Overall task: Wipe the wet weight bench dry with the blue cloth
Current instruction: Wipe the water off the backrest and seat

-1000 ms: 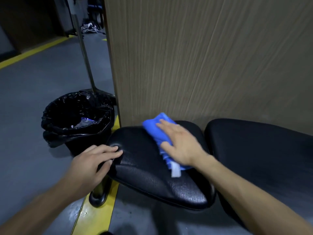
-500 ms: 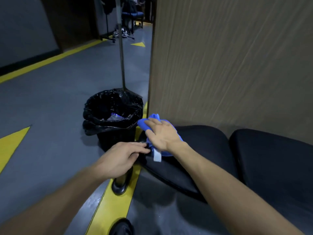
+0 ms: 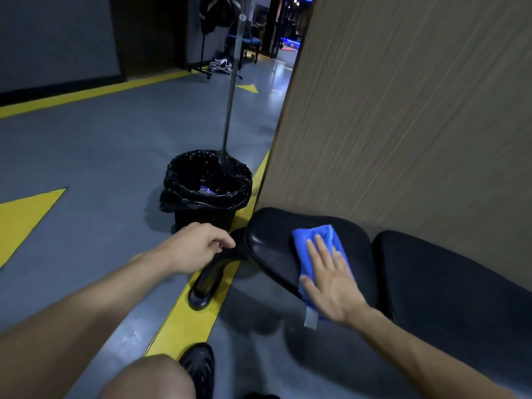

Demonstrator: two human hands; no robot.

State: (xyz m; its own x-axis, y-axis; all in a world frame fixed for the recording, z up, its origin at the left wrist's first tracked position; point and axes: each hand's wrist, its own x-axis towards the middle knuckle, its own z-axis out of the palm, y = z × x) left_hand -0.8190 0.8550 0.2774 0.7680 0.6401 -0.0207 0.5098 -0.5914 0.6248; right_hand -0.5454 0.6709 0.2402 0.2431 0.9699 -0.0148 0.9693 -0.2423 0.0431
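The weight bench has a black padded seat (image 3: 272,243) and a longer black back pad (image 3: 449,283) to its right, both set against a wooden panel. A folded blue cloth (image 3: 315,240) lies on the right part of the seat pad. My right hand (image 3: 331,280) presses flat on the cloth, fingers spread and pointing away from me. My left hand (image 3: 195,246) curls around the bench's black frame just left of the seat pad. A white tag hangs from the cloth's near edge.
A bin lined with a black bag (image 3: 205,188) stands on the grey floor just beyond the seat. A metal pole (image 3: 230,90) rises behind it. The wooden panel (image 3: 403,110) walls off the right. Yellow floor stripes (image 3: 184,321) pass under the bench foot. My knee and shoe show at the bottom.
My right hand slid the cloth from the seat's left tip rightward across the pad. The left hand stays at the seat's left end. The view has swung, showing more floor.
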